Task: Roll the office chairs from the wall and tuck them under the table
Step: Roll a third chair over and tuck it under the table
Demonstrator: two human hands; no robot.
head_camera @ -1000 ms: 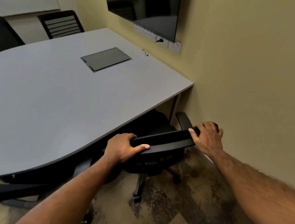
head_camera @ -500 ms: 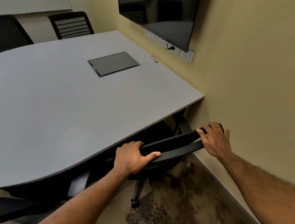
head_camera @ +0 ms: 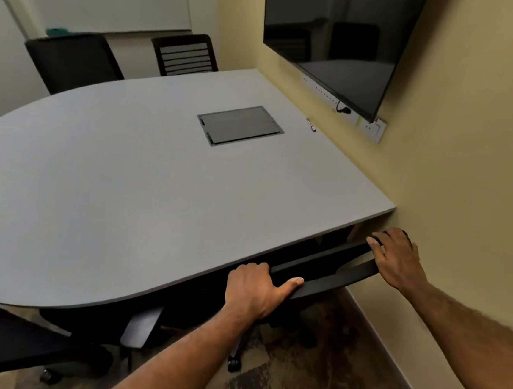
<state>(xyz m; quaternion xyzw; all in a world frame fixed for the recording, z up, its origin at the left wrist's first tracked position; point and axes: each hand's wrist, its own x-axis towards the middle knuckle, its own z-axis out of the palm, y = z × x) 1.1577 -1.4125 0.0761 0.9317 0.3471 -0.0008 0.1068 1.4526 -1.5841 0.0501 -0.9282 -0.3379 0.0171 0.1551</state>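
A black office chair (head_camera: 329, 270) stands at the near right corner of the grey table (head_camera: 124, 198), its seat hidden beneath the tabletop. Only the top edge of its backrest and one caster leg (head_camera: 234, 358) show. My left hand (head_camera: 254, 290) grips the left end of the backrest's top edge, thumb on top. My right hand (head_camera: 398, 259) holds the right end, close to the yellow wall (head_camera: 467, 181). The backrest lies almost against the table's edge.
Another black chair (head_camera: 3, 339) sits tucked at the lower left. Two more chairs (head_camera: 74, 60) stand at the table's far side. A dark screen (head_camera: 339, 43) hangs on the right wall above sockets. A cable hatch (head_camera: 239, 125) is set in the tabletop.
The chair has rolled forward under the table with both hands on its backrest. The seat and armrest seen earlier are now hidden, and my view has moved closer over the table.
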